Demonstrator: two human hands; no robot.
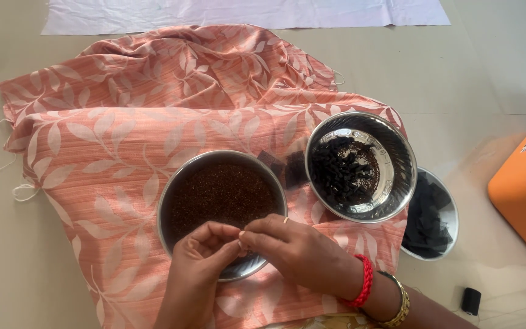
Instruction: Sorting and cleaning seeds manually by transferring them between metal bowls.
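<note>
From my remote seat, I see my left hand [199, 259] and right hand [290, 247] meeting fingertip to fingertip over the near rim of the steel bowl of tiny dark-red beads [221, 195]. Both hands are pinched nearly closed at that meeting point; I think they hold something very small, perhaps a bead or needle, but it is too tiny to tell. The beads lie just beyond the fingertips, away from me, equally close to both hands. To the right sits a second steel bowl of black beads [360, 167] on the peach leaf-print cloth [105, 140].

Left hand [199, 259] and right hand [296, 250] pinched together (fingertips touching), over round steel plate [171, 201] of brown grains
</note>
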